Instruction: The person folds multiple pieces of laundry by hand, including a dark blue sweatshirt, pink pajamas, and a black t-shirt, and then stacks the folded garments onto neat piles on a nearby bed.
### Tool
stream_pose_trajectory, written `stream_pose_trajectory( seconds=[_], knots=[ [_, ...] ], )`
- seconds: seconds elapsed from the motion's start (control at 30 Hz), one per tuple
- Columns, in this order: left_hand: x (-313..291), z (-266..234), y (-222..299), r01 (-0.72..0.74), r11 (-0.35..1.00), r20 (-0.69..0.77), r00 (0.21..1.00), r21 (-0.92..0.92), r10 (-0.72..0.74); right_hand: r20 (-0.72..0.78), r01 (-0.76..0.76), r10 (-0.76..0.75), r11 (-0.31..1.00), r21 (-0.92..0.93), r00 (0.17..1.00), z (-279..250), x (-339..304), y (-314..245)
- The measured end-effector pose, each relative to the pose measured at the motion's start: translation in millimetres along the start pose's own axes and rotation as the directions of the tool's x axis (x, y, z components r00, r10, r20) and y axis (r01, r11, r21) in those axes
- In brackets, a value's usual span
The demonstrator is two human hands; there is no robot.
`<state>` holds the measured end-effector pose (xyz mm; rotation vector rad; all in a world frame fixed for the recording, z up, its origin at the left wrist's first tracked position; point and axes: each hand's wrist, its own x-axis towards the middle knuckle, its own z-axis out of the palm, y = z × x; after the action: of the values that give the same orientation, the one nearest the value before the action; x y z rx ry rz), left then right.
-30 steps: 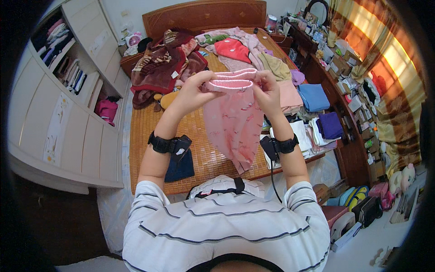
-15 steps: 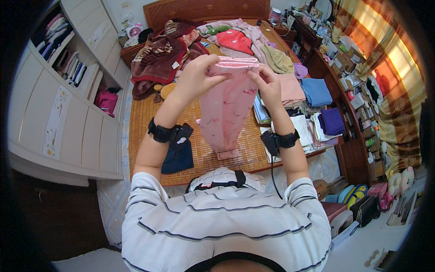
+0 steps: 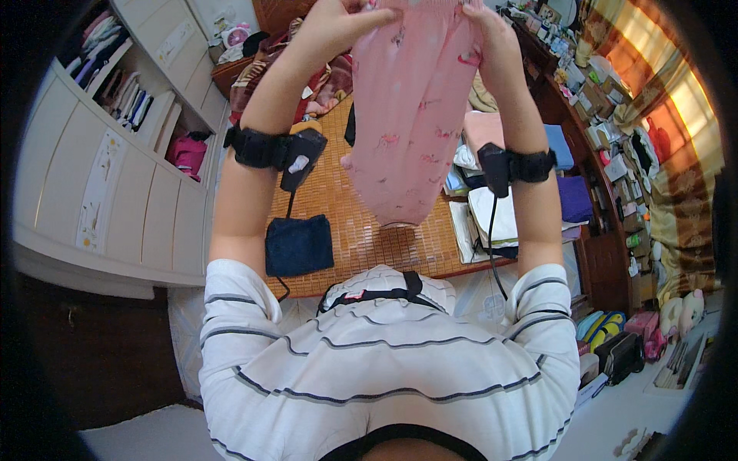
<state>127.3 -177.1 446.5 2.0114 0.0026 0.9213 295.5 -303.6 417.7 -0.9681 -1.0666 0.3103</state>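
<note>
A pair of pink printed pants (image 3: 415, 115) hangs down in front of me, raised above the bed, its gathered waist at the picture's upper edge. My left hand (image 3: 347, 21) pinches the waist's left corner, thumb lying across the front of the cloth. At the right corner my right hand (image 3: 494, 38) grips the fabric between thumb and fingers. Some fingertips are cut off by the frame or hidden behind the cloth. Below my left forearm, a folded dark navy cloth (image 3: 299, 245) rests on the bed mat (image 3: 369, 250).
Folded clothes, including a white stack (image 3: 494, 219), a purple piece (image 3: 573, 198) and a blue piece (image 3: 557, 146), lie at the bed's right. A patterned maroon blanket (image 3: 257, 84) is heaped at the far left. A white wardrobe (image 3: 115, 184) stands left, cluttered shelves right.
Both hands have lifted the pants up and away, spreading the waist wider. The lower end has risen off the mat. The navy cloth now shows fully.
</note>
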Motion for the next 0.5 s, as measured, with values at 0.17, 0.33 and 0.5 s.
stream_pose_trajectory(
  seconds=[0.17,0.33,0.5],
  knots=[
    [10,0,17,0.065,0.995,-0.117,0.990,-0.075,-0.074,0.044,-0.017,0.021,0.995,-0.095,0.999,0,25,-18],
    [22,-11,4,-0.042,0.982,-0.027,0.999,-0.182,0.037,0.147,0.029,-0.011,0.993,-0.117,0.989,-10,44,-21],
    [22,-12,5,0.041,0.998,-0.034,0.999,-0.055,-0.043,0.363,0.098,-0.094,0.995,0.008,0.927,-8,31,-27]
  ],
)
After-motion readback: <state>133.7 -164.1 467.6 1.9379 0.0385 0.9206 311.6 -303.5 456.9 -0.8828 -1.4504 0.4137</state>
